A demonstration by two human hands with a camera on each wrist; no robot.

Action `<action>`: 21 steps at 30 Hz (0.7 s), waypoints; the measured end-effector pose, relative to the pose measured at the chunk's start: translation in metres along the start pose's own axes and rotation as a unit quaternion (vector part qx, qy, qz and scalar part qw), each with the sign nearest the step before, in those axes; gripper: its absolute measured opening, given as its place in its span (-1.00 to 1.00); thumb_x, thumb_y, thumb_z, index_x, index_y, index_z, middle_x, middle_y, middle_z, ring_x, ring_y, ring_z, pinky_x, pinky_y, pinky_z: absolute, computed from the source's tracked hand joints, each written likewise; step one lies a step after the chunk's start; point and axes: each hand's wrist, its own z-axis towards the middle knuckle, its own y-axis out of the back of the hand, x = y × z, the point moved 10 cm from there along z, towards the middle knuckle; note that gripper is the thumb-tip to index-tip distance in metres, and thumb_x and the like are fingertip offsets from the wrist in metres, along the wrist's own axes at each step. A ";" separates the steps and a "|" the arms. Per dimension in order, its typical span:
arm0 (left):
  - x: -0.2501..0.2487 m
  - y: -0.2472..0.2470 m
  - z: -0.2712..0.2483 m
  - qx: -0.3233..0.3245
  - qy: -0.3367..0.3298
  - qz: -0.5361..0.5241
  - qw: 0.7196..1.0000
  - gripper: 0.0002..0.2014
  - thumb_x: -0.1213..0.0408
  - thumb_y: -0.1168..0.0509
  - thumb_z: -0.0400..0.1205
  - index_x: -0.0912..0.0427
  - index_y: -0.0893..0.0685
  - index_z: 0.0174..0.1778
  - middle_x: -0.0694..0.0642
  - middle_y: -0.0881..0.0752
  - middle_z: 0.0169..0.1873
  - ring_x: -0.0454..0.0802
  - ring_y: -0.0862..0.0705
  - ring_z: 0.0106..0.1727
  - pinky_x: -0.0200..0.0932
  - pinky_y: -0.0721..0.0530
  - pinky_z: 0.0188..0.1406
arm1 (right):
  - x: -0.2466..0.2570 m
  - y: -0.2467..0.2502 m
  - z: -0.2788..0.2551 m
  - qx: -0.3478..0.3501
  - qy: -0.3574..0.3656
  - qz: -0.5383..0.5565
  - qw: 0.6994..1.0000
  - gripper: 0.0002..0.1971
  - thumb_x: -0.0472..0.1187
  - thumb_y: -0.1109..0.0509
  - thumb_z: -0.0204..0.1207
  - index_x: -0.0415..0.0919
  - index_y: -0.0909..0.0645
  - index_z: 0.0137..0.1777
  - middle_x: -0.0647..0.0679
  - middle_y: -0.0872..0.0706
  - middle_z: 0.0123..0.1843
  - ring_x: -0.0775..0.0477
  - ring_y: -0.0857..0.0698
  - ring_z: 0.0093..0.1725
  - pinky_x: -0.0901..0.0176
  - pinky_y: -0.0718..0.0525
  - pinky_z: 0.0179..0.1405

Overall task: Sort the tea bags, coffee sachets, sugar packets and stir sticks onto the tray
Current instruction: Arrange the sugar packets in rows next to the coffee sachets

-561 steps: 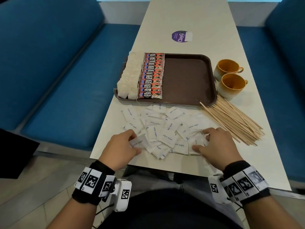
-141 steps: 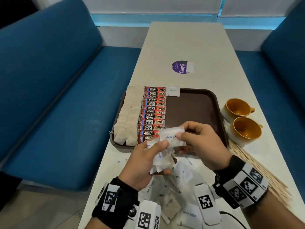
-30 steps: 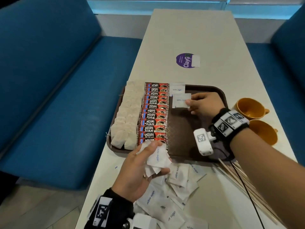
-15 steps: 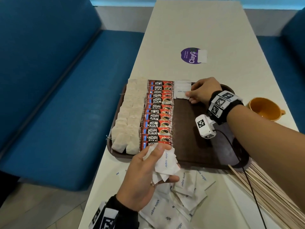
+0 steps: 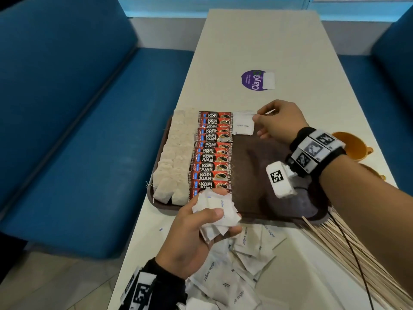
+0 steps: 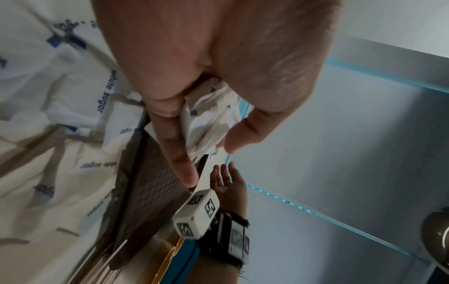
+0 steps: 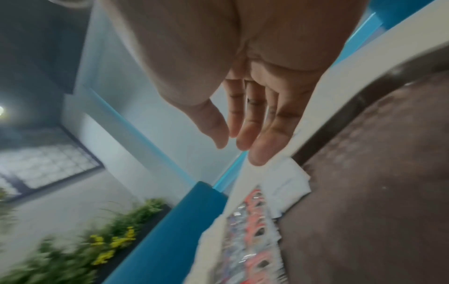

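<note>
Gripping a loose sugar packet wad (image 5: 214, 214) lower centre in left hand (image 5: 190, 240), right hand (image 5: 279, 121) relaxed, empty at tray (image 5: 279, 217) top: slack grip risks spilling packets.

Pale table (image 5: 257, 45) under tray (image 5: 268, 211), loose sugar packets (image 5: 252, 249), perhaps stir sticks (image 5: 357, 253).

Red-and-black coffee sachets (image 5: 212, 153) lie beside off-white tea bags (image 5: 176, 157) on the dark brown tray (image 5: 263, 166); white sugar packets (image 5: 243, 125) carry blue lettering; cream tabletop (image 5: 257, 41), blue benches (image 5: 73, 121), orange cup (image 5: 350, 146).
</note>
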 end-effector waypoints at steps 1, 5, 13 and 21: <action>-0.001 -0.003 -0.001 0.007 -0.004 -0.002 1.000 -0.49 0.48 -0.40 0.40 0.33 -0.72 0.32 0.46 -0.71 0.15 0.40 -0.74 0.12 0.18 -0.79 -0.01 | 0.010 0.001 -0.017 0.016 0.021 0.014 1.000 -0.91 -0.23 -0.55 0.58 -0.18 -0.69 -0.02 -0.23 -0.82 -0.13 -0.10 -0.83 -0.35 0.14 -0.78 -0.40; -0.005 -0.014 -0.008 0.025 -0.026 -0.010 0.999 -0.46 0.60 -0.30 0.40 0.33 -0.70 0.35 0.47 -0.73 0.20 0.43 -0.75 0.17 0.16 -0.80 -0.01 | 0.040 -0.009 -0.103 0.134 0.091 0.072 0.984 -0.94 -0.31 -0.55 0.59 -0.28 -0.73 -0.06 -0.29 -0.81 -0.24 -0.17 -0.78 -0.32 0.06 -0.76 -0.34; -0.016 -0.035 -0.029 0.052 -0.071 0.029 0.996 -0.50 0.54 -0.37 0.52 0.25 -0.68 0.43 0.37 -0.76 0.29 0.29 -0.79 0.24 0.01 -0.82 -0.11 | 0.009 -0.014 -0.209 0.191 0.066 0.098 0.975 -0.77 -0.12 -0.69 0.43 -0.07 -0.78 0.04 -0.18 -0.83 -0.11 -0.19 -0.78 -0.21 -0.01 -0.79 -0.23; -0.004 -0.027 -0.036 -0.017 -0.057 0.070 0.996 -0.47 0.40 -0.55 0.48 0.26 -0.66 0.39 0.38 -0.78 0.23 0.25 -0.79 0.05 -0.04 -0.74 -0.28 | -0.011 -0.012 -0.225 0.175 0.045 0.141 0.973 -0.89 -0.29 -0.61 0.51 -0.31 -0.80 -0.02 -0.21 -0.86 -0.16 0.02 -0.77 -0.25 0.14 -0.76 -0.25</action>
